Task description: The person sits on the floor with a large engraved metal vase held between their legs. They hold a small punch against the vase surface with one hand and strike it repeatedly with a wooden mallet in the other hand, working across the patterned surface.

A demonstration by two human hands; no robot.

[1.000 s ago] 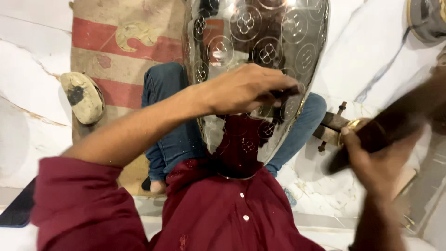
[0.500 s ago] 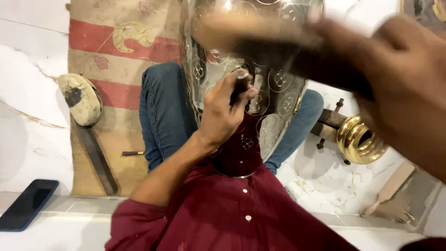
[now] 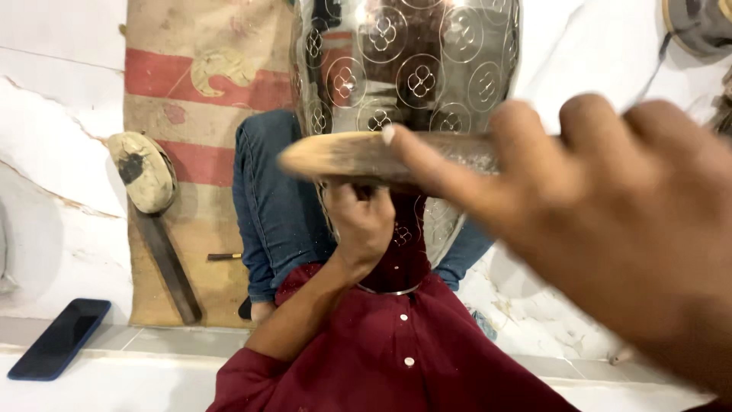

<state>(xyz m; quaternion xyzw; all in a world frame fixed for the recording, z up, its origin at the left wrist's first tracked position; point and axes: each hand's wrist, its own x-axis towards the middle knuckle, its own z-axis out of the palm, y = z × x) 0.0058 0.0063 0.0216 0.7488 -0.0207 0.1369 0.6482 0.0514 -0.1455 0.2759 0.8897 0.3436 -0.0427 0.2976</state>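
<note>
Engraving a shiny metal pot (image 3: 412,69) held in the lap.

The pot looks stiff, slick and easily dented; best steadied at its neck. Left hand (image 3: 362,225) fingers are closed, probably around a small punch against the pot. Right hand (image 3: 610,229) grips a wooden mallet (image 3: 358,156), now swung closer over the left fingers than 0.5 s ago.

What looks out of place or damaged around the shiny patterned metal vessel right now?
Nothing looks spilled or broken. The one oddity: a dark smartphone lies on the white floor ledge at lower left, near a worn wooden mallet on the burlap mat. The patterned metal vessel shows no visible dents.
</note>
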